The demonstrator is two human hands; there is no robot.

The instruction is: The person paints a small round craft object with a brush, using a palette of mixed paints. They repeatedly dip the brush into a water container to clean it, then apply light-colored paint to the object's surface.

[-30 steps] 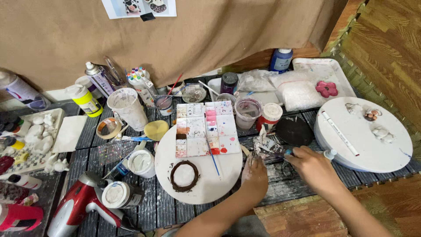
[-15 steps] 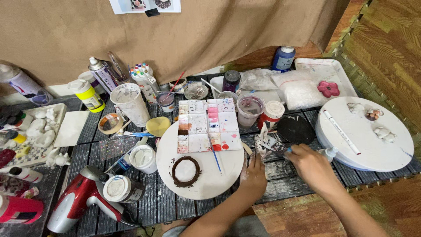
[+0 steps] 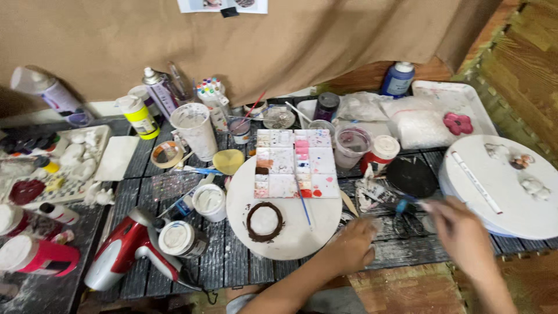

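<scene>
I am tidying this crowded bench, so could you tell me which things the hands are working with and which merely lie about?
In hand:
left hand at the round white board
right hand, blurred, by small blue-handled tool

Lying about:
red hair dryer
blue plastic bottle
yellow-banded spray can

- The counter (image 3: pixel 232 256) is dark, rough slatted wood, smeared with white.
- The round board (image 3: pixel 290 241) is matt white; so is the far-right disc (image 3: pixel 511 209).
- The hair dryer (image 3: pixel 125 253), near left, is glossy red plastic with silver metal.
- The backdrop (image 3: pixel 290 40) is matt brown cloth.
- The palette (image 3: pixel 279 174) is paint-stained white plastic.
</scene>
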